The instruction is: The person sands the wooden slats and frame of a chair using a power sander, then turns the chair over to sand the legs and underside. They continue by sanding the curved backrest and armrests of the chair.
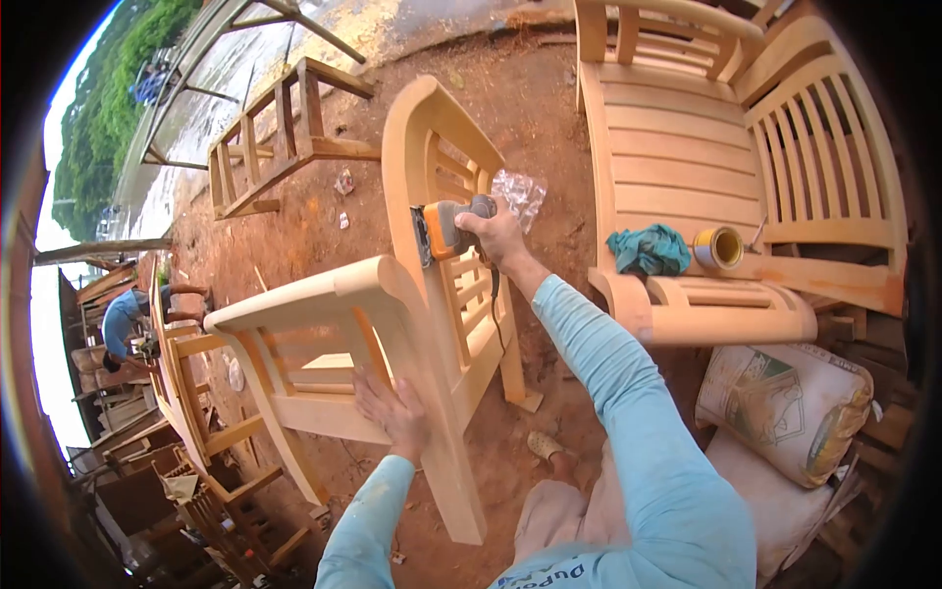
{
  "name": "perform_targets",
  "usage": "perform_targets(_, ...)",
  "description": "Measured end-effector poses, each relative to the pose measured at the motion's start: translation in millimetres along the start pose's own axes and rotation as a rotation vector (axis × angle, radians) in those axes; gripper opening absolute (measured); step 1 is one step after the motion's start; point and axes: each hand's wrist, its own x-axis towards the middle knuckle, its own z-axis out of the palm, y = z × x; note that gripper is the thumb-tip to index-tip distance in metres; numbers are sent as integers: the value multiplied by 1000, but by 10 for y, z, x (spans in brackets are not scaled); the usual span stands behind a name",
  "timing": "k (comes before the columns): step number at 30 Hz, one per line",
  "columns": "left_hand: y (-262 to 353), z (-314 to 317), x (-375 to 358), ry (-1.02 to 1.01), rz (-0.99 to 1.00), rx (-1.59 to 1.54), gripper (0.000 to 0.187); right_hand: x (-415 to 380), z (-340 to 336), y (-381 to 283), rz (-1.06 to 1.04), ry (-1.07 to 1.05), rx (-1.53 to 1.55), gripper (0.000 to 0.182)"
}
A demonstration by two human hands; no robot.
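In my right hand (498,236) is an orange and grey electric sander (449,229), its flat pad against the curved back post of a pale wooden armchair (410,147). A dark cord hangs down from the tool. My left hand (392,407) lies with fingers spread on the chair's side, just below the wide armrest (324,287). The fingers of the right hand wrap round the sander's body, partly hidden by the wrist.
At right stands a slatted wooden bench (677,147) with a teal cloth (648,251) and an open tin (718,248). Below it sit filled sacks (785,407). A rough wooden frame (285,147) stands behind the chair. Another person (123,324) bends over timber at left.
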Motion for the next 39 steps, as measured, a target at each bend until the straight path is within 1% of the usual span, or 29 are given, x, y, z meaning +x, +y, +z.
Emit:
perform_targets(4,-8,2,-14,-1,-2,-18,83,758,135,243,-143,-32,142,67)
perform_targets(5,-27,16,-16,4,-5,-22,84,904,126,252,-122,-72,148,67)
perform_targets(6,-26,20,-15,7,-8,-24,84,976,133,191,-132,-46,146,67)
perform_targets(8,51,-27,-3,19,-10,-53,85,1020,165,75,-148,7,147,67)
perform_targets(9,32,-23,-9,19,-7,-42,85,647,157,-440,-58,61,33,69)
perform_targets(12,35,-41,-14,24,-1,-41,86,1016,179,-230,-85,67,109,72)
perform_targets(13,49,-40,-5,28,-1,-45,86,1089,219,-246,-147,99,122,74)
perform_targets(16,53,-47,0,12,-12,-19,86,1242,225,-377,-117,126,155,74)
perform_targets(17,51,-52,4,20,-9,-18,86,1293,236,-436,-147,128,167,75)
perform_targets(20,82,-73,-27,26,-9,-24,87,1218,309,-574,-184,182,207,75)
perform_targets(23,106,-89,-4,30,-9,-34,88,1228,336,-590,-252,234,174,76)
perform_targets(26,91,-79,-19,38,-13,-29,89,1145,417,-682,-248,320,195,77)
perform_targets(29,100,-100,-17,44,-17,-27,88,1102,483,-724,-344,421,125,78)
perform_targets(32,101,-112,-20,53,-29,-29,86,844,518,-1024,-371,522,-58,78)
perform_targets(35,127,-173,-18,51,-36,-78,87,793,464,-1290,-454,581,-180,80)
perform_targets(38,141,-207,0,59,-41,-109,87,904,344,-1624,-462,631,-413,83)
perform_targets(39,143,-212,10,58,-45,-116,87,982,313,-1726,-462,605,-520,84)
